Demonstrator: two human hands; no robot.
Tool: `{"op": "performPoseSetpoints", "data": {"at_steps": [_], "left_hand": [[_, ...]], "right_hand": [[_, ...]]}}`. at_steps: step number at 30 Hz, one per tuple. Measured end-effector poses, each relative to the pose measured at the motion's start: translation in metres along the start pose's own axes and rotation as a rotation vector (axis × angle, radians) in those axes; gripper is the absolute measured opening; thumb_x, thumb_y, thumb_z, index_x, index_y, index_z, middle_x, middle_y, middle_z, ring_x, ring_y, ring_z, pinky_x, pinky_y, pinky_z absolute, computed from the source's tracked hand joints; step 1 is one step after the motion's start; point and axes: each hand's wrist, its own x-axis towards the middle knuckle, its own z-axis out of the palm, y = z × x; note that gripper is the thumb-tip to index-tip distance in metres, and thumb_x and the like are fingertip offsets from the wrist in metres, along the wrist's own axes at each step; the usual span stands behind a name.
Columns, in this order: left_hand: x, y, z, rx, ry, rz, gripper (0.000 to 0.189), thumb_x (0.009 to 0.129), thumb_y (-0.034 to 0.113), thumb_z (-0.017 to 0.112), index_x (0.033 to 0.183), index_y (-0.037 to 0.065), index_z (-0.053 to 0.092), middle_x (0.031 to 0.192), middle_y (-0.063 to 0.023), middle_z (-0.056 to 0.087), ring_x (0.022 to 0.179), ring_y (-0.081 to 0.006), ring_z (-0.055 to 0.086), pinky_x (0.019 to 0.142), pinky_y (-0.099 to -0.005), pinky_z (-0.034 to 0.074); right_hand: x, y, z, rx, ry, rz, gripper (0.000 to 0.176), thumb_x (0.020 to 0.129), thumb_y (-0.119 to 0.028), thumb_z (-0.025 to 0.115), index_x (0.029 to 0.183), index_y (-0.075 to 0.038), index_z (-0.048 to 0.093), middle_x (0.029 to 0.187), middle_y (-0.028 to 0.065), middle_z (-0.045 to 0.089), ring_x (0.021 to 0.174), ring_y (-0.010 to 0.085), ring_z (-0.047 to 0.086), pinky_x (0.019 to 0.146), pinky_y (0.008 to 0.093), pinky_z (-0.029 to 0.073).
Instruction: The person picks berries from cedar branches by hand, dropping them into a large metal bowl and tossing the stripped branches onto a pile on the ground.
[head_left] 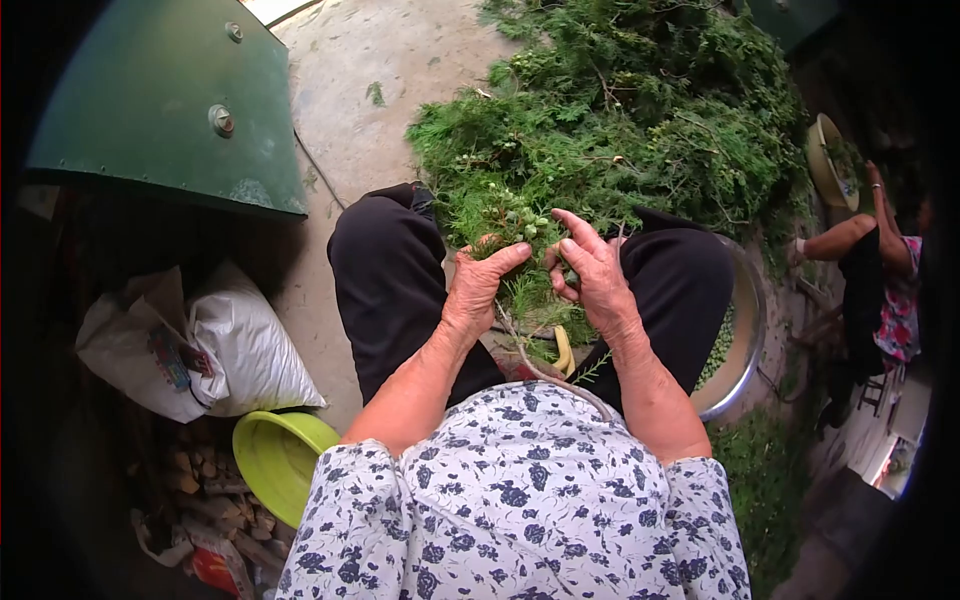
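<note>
My left hand is closed on a leafy evergreen branch, its thumb lying across the foliage. The branch's woody stem runs down toward my shirt. A cluster of small green cones shows just above the left thumb. Close by on the right, my right hand has its index finger stretched toward that cluster and its other fingers curled. Something small and green, apparently cones, shows in the curl of those fingers. Beyond both hands lies a large heap of cut evergreen branches.
Beside my right leg stands a metal-rimmed basin with green cones in it. To the left are white sacks, a lime-green basin, split wood and a green metal box. Another person sits at far right near a yellowish basin.
</note>
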Motion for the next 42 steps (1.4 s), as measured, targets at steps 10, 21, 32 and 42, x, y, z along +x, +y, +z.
{"op": "performPoseSetpoints", "data": {"at_steps": [10, 21, 32, 42], "left_hand": [[-0.001, 0.002, 0.002, -0.082, -0.079, -0.121, 0.028, 0.076, 0.001, 0.065, 0.103, 0.004, 0.058, 0.092, -0.0052, 0.063, 0.076, -0.0165, 0.063, 0.064, -0.0309, 0.055], [0.001, 0.0, 0.0, -0.303, -0.026, -0.242, 0.021, 0.083, 0.008, 0.061, 0.103, 0.003, 0.058, 0.091, -0.0096, 0.064, 0.073, -0.0208, 0.064, 0.052, -0.0371, 0.057], [0.005, -0.007, -0.007, -0.18, -0.047, -0.16, 0.021, 0.082, 0.009, 0.061, 0.102, 0.003, 0.057, 0.085, -0.0071, 0.063, 0.071, -0.0182, 0.063, 0.054, -0.0335, 0.055], [0.005, -0.003, -0.002, -0.042, -0.006, 0.017, 0.028, 0.08, 0.002, 0.062, 0.106, 0.003, 0.054, 0.091, -0.0067, 0.062, 0.077, -0.0163, 0.062, 0.066, -0.0313, 0.055]], "right_hand": [[-0.003, -0.004, 0.011, -0.189, 0.028, 0.015, 0.049, 0.09, -0.015, 0.045, 0.136, -0.008, 0.03, 0.078, 0.0038, 0.054, 0.054, 0.0057, 0.048, 0.04, 0.0172, 0.033], [0.009, 0.022, 0.009, -0.182, 0.081, -0.064, 0.048, 0.09, -0.015, 0.049, 0.134, -0.003, 0.034, 0.103, 0.0094, 0.056, 0.076, 0.0092, 0.051, 0.055, 0.0225, 0.045], [0.012, 0.024, 0.006, -0.168, 0.063, -0.078, 0.043, 0.092, -0.017, 0.046, 0.131, -0.002, 0.037, 0.081, 0.0058, 0.056, 0.063, 0.009, 0.052, 0.05, 0.0207, 0.043], [0.008, 0.002, -0.004, 0.229, 0.05, -0.033, 0.042, 0.094, -0.031, 0.046, 0.123, -0.001, 0.043, 0.081, 0.0046, 0.055, 0.064, 0.0085, 0.053, 0.048, 0.0193, 0.041]]}}
